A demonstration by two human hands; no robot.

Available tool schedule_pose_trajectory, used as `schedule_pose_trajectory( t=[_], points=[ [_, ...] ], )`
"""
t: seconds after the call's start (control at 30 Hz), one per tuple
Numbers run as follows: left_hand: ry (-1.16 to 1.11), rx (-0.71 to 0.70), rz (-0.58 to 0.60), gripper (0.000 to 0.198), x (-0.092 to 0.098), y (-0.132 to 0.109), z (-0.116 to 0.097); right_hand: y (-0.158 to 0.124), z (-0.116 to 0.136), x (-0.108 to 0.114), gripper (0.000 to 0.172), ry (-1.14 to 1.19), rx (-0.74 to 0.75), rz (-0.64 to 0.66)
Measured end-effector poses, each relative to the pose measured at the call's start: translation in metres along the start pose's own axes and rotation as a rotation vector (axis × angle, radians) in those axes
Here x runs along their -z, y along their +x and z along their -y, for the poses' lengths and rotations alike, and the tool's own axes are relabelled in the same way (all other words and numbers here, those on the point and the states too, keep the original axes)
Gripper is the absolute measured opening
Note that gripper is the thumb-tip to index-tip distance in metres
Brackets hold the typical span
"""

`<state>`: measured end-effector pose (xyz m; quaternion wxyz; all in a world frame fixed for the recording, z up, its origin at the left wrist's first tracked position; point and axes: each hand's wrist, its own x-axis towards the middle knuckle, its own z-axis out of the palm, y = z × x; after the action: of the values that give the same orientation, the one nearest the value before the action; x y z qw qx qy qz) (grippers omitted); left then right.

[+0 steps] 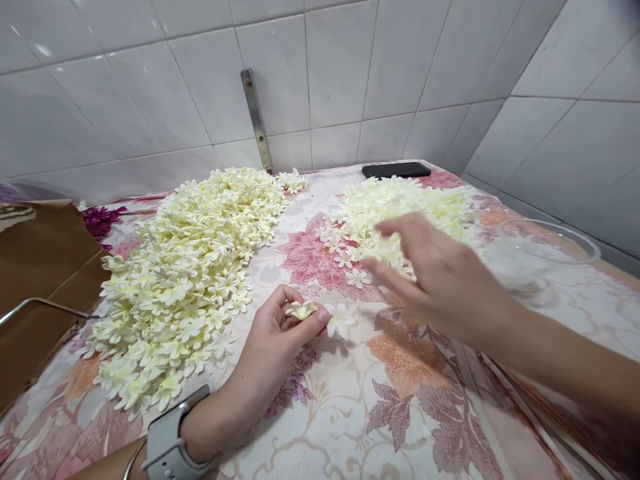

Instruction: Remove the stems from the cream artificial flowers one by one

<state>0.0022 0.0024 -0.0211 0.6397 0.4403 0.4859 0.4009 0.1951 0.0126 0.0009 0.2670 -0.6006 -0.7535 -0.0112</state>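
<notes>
My left hand (280,333) is closed in a pinch at the middle of the table, with small cream-white flowers (301,310) between its fingers. One pale flower (340,320) shows just beyond the thumb tip. My right hand (440,273), smeared by motion, hovers with thumb and forefinger apart and nothing visible between them. Behind and under it spreads a looser heap of white flowers (370,203), a few of them lying singly at its near left edge. A taller pile of yellowish-white flowers (195,260) lies to the left of my left hand.
A black phone (397,170) lies at the back by the tiled wall. A clear round plastic container (550,240) sits at the right. At the left stand a brown cardboard box (50,267), a bent metal rod (45,303) and purple flowers (100,222). The tablecloth (310,413) is floral.
</notes>
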Motion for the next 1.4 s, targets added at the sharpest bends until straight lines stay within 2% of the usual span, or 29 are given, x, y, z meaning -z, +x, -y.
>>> schedule_pose_trajectory(
  t=[0.1,0.13,0.17,0.2,0.23,0.3,0.33,0.37,0.4,0.47,0.53,0.63,0.73,0.8,0.87,0.9,0.97,1.0,1.1,1.17,1.27,1.4],
  points=[
    [-0.031,0.034,0.068,0.033,0.000,-0.001,0.002,-0.007,0.015,-0.002,0.028,0.266,0.008,0.479],
    [-0.043,0.049,0.080,0.034,0.000,-0.001,0.003,-0.008,0.017,-0.003,0.030,0.306,0.020,0.580],
    [-0.051,0.064,0.087,0.033,0.001,-0.001,0.003,-0.008,0.016,-0.003,0.031,0.311,0.021,0.611],
    [-0.055,0.075,0.091,0.032,0.001,-0.001,0.002,-0.006,0.013,-0.004,0.031,0.273,0.006,0.561],
    [-0.060,0.083,0.093,0.030,0.001,-0.001,0.002,-0.004,0.009,-0.004,0.029,0.201,-0.019,0.446],
    [-0.103,0.097,0.092,0.023,0.001,-0.001,0.000,0.000,0.000,-0.005,0.023,-0.014,-0.045,0.077],
    [-0.147,0.105,0.096,0.021,0.001,-0.002,-0.001,0.002,-0.003,-0.007,0.020,-0.099,-0.010,-0.083],
    [-0.198,0.115,0.101,0.019,0.001,-0.002,-0.002,0.002,-0.004,-0.008,0.018,-0.143,0.054,-0.173],
    [-0.247,0.132,0.106,0.019,0.000,-0.003,-0.003,0.001,-0.004,-0.011,0.017,-0.158,0.130,-0.201],
    [-0.298,0.168,0.121,0.019,-0.002,-0.004,-0.005,-0.004,-0.001,-0.017,0.018,-0.181,0.275,-0.137],
    [-0.298,0.188,0.132,0.018,-0.003,-0.006,-0.007,-0.007,0.000,-0.022,0.021,-0.253,0.353,-0.085],
    [-0.291,0.198,0.130,0.018,-0.004,-0.007,-0.006,0.000,-0.011,-0.023,0.024,-0.435,0.344,-0.154],
    [-0.267,0.185,0.100,0.015,-0.003,-0.005,-0.003,0.015,-0.026,-0.015,0.036,-0.661,0.296,-0.255],
    [-0.229,0.158,0.104,0.012,-0.001,-0.002,0.001,0.020,-0.026,-0.008,0.036,-0.645,0.297,-0.320],
    [-0.179,0.115,0.151,0.014,0.001,0.000,0.005,0.015,-0.015,-0.006,0.022,-0.405,0.331,-0.302],
    [-0.150,0.085,0.178,0.016,0.002,0.001,0.007,0.010,-0.006,-0.006,0.018,-0.228,0.359,-0.234],
    [-0.078,0.003,0.210,0.017,0.004,0.000,0.009,-0.004,0.011,-0.010,0.029,0.047,0.355,0.018],
    [-0.029,-0.046,0.216,0.014,0.004,-0.001,0.009,-0.011,0.018,-0.013,0.032,0.107,0.359,0.077],
    [0.153,-0.189,0.243,0.013,0.005,-0.007,0.006,-0.025,0.027,-0.020,0.032,0.166,0.341,0.130],
    [0.214,-0.227,0.300,0.012,0.004,-0.012,0.003,-0.026,0.024,-0.022,0.030,0.186,0.303,0.155],
    [0.139,-0.160,0.350,0.015,0.002,-0.013,0.000,-0.023,0.016,-0.022,0.031,0.244,0.286,0.238],
    [0.020,-0.053,0.254,0.016,0.002,-0.007,0.005,-0.019,0.009,-0.022,0.034,0.337,0.314,0.329]
  ],
)
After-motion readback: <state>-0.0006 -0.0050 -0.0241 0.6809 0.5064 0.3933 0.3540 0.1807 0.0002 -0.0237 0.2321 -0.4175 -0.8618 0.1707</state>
